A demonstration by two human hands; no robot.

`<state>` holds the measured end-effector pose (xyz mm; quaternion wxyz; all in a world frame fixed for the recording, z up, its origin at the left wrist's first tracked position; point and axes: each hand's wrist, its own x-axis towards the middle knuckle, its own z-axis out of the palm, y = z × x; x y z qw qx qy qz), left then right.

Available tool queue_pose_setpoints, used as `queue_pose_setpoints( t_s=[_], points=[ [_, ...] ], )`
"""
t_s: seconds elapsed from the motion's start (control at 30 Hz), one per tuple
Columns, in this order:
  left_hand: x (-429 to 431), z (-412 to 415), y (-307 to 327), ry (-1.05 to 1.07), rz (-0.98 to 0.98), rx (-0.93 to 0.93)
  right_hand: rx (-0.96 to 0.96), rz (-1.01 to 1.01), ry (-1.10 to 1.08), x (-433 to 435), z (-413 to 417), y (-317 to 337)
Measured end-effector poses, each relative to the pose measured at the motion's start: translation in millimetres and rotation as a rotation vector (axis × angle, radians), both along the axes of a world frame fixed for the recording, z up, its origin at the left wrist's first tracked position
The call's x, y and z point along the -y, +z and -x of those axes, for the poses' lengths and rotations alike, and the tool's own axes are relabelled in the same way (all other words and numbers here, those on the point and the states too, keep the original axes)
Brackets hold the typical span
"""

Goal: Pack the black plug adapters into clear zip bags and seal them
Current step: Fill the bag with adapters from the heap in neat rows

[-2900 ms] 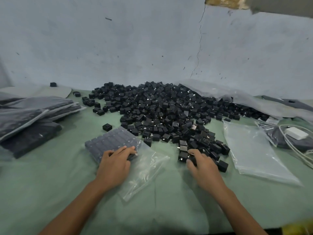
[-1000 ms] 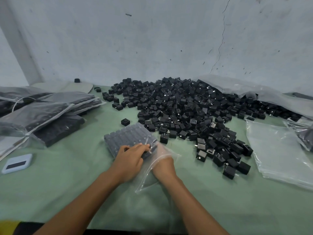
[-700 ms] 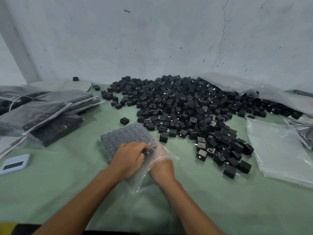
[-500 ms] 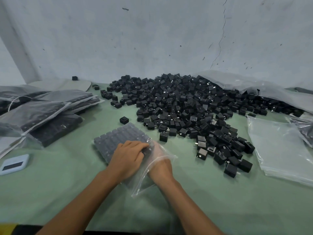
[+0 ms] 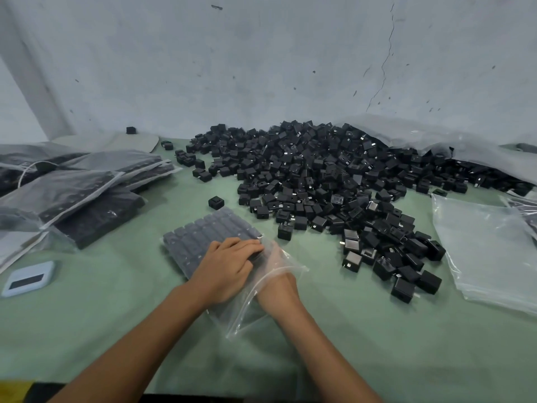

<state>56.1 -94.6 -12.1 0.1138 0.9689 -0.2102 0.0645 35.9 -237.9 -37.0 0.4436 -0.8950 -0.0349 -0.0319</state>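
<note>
A clear zip bag (image 5: 200, 237) lies on the green table (image 5: 87, 321), partly filled with neat rows of black plug adapters. My left hand (image 5: 226, 269) rests flat on top of the bag, fingers straight, pressing on the nearest row. My right hand (image 5: 277, 274) is pushed into the bag's open mouth up to the wrist. Its back shows through the plastic, but its fingers are hidden under my left hand. A big pile of loose black adapters (image 5: 319, 181) spreads behind and to the right.
Filled bags (image 5: 72, 193) are stacked at the left, with a light-blue device (image 5: 27, 277) in front of them. A stack of empty clear bags (image 5: 488, 245) lies at the right. One stray adapter (image 5: 216, 202) sits behind the bag. A crumpled plastic sheet (image 5: 436, 141) covers the pile's far right.
My right hand left the loose pile and went into the bag's mouth. Over the last second the bag slid a little left and my left hand's fingers flattened on it.
</note>
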Motion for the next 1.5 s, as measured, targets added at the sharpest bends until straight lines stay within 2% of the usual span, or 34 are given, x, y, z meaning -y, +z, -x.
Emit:
queue_pose_setpoints(
  t_s=[0.03,0.17,0.33,0.4,0.47,0.53,0.6,0.73,0.87,0.97,1.17,1.23,1.3,1.4,1.5],
  points=[
    [-0.4,0.5,-0.1,0.001,0.005,0.003,-0.006,-0.005,-0.017,-0.9,1.8,1.5],
    [-0.9,1.2,0.2,0.002,0.025,0.012,0.042,-0.256,0.074,1.7,12.3,17.8],
    [-1.6,0.4,-2.3,0.002,0.063,0.017,-0.072,-0.092,0.232,54.8,53.8,20.5],
    [-2.1,-1.3,-3.3,-0.004,0.074,0.019,-0.114,-0.202,0.224,79.6,62.3,31.8],
    [-1.5,-2.5,-4.4,-0.005,0.083,0.013,-0.061,-0.276,0.118,96.3,48.2,45.3],
    [-0.8,-1.9,-4.9,-0.008,0.099,-0.004,0.053,-0.189,0.023,100.3,17.8,57.4],
    [-1.3,-1.1,-5.0,-0.011,0.112,-0.017,0.122,-0.014,0.019,92.9,-19.8,62.3],
    [-2.4,-0.5,-5.7,-0.014,0.119,-0.009,0.092,0.404,0.094,69.1,-82.9,48.7],
    [-2.8,-1.2,-6.3,-0.009,0.116,-0.011,0.032,0.524,0.123,63.7,-103.7,30.9],
    [-4.3,-2.3,-6.0,-0.010,0.111,-0.003,0.011,0.331,0.045,71.6,-93.9,31.3],
    [-4.9,-3.5,-8.0,-0.004,0.120,0.003,-0.053,-0.364,0.046,113.6,-14.2,58.3],
    [-4.2,-4.4,-8.2,-0.005,0.113,-0.003,-0.094,-0.457,0.090,130.6,24.2,61.8],
    [-3.6,-5.7,-8.5,0.003,0.115,-0.015,-0.178,-0.463,0.148,135.1,58.1,60.4],
    [-3.6,-7.4,-8.4,0.018,0.120,-0.041,-0.324,-0.528,0.140,110.4,79.0,46.4],
    [-2.9,-7.2,-7.4,0.026,0.136,-0.072,-0.523,-0.795,0.108,65.7,69.6,36.0]
  ],
)
